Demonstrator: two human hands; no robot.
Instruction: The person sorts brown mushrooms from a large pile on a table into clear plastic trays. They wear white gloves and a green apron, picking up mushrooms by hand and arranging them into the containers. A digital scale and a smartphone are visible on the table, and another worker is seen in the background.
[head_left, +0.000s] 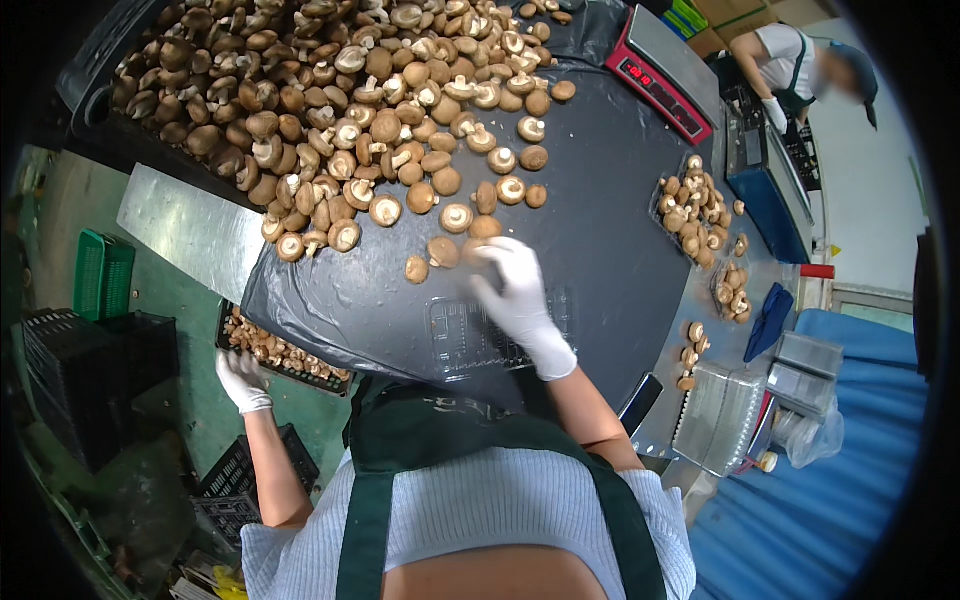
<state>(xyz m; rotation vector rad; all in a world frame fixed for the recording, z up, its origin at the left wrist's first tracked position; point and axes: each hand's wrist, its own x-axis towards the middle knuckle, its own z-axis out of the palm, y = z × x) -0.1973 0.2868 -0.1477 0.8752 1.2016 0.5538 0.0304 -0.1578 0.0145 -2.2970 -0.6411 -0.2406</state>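
Observation:
My right hand (517, 300), in a white glove, reaches over the dark covered table with thumb and fingers apart. Its fingertips are at a brown shiitake mushroom (473, 253), with motion blur around them. Under my wrist lies a clear plastic tray (457, 341), partly covered by the hand. My left hand (244, 381), also gloved, hangs off the table's left side beside a black crate (341, 386) of small mushroom pieces (281, 349). Its fingers are bent, and whether they hold anything is hidden. Loose shiitake (444, 253) lie ahead of my right hand.
A large mushroom heap (300, 97) fills the far left. A red digital scale (664, 97) stands at the far right, near filled trays (694, 210). Stacked clear trays (720, 416) and a phone (641, 403) lie right. A co-worker (787, 71) stands beyond. Black crates (75, 390) stand left.

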